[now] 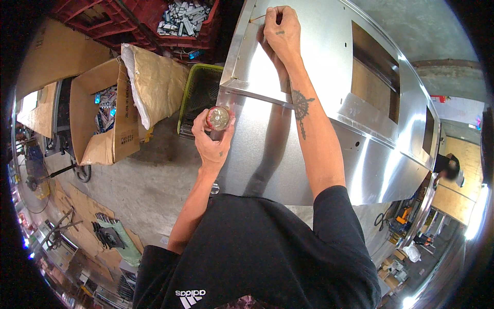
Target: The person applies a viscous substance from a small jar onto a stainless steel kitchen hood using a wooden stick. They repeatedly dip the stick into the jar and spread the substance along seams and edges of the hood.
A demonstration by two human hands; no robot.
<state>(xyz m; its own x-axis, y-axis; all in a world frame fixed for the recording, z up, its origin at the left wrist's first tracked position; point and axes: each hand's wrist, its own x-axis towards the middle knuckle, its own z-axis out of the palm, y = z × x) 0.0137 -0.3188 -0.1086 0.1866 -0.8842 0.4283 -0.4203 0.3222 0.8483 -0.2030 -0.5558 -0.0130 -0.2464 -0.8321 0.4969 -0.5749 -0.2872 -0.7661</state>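
Note:
My left hand (pixel 211 147) is closed round a small round can (pixel 218 118) with a reddish rim and a pale, shiny top. It is beside the left edge of a large sheet-metal cabinet (pixel 314 72). My right arm reaches across the metal to its far left part. There my right hand (pixel 283 33) pinches a thin brownish stick (pixel 259 17), whose tip points left, close to the cabinet's edge. Whether the tip touches the metal I cannot tell. A seam runs across the sheet between my hands.
A green plastic basket (pixel 186 110) stands left of the cabinet, near a gold padded bag (pixel 159 82) and a cardboard box (pixel 126 123) of small parts. Red crates (pixel 146 26) are behind. The cabinet has rectangular openings (pixel 374 77). Another person (pixel 448 167) is at far right.

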